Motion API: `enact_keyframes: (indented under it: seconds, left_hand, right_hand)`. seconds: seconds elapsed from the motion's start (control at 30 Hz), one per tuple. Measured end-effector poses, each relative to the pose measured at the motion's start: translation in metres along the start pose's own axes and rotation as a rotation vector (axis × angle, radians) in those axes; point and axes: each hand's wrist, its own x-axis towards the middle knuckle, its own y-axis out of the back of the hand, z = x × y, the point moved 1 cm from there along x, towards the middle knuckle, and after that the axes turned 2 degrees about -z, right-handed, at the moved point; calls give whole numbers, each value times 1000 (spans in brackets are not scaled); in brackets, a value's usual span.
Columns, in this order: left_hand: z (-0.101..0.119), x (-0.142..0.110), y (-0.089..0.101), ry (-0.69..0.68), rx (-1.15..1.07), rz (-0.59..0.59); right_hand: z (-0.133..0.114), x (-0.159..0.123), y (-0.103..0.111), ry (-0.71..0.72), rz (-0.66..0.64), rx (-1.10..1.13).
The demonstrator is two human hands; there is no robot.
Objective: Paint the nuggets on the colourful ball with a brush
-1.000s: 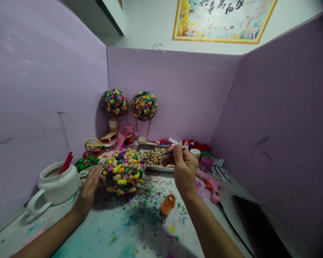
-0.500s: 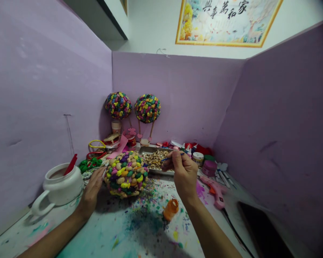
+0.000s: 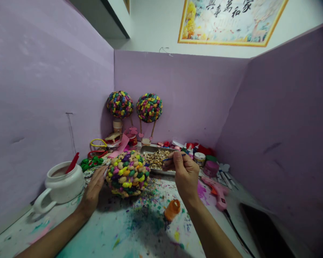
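Observation:
A ball covered in shells (image 3: 127, 173), partly painted in many colours, rests on the paint-spattered table (image 3: 129, 229). My left hand (image 3: 93, 191) lies against the ball's left side with its fingers stretched out, steadying it. My right hand (image 3: 184, 172) is pinched round a thin blue paintbrush (image 3: 169, 158), whose tip points left toward the ball's upper right side. A small orange paint pot (image 3: 172, 210) lies on the table just below my right wrist.
A metal tray of plain shells (image 3: 156, 159) sits behind the ball. Two finished shell balls on sticks (image 3: 134, 106) stand at the back wall. A white jug (image 3: 60, 184) is at left; paint jars (image 3: 204, 163) and a pink glue gun (image 3: 218, 193) at right. Purple partitions enclose the desk.
The view has shifted slightly. My right hand has drawn the brush a little back from the ball. My left hand stays on the ball's side.

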Motion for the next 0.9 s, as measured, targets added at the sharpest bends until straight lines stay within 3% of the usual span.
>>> enact_keyframes:
  seconds: [0.5,0.9]
  left_hand:
    - [7,2,2,-7,-5,-49]
    - [8,3,0,25,-55,13]
  right_hand:
    - [3,-2,3,51,5,-73]
    - [-2,-5,1,75,-36,-30]
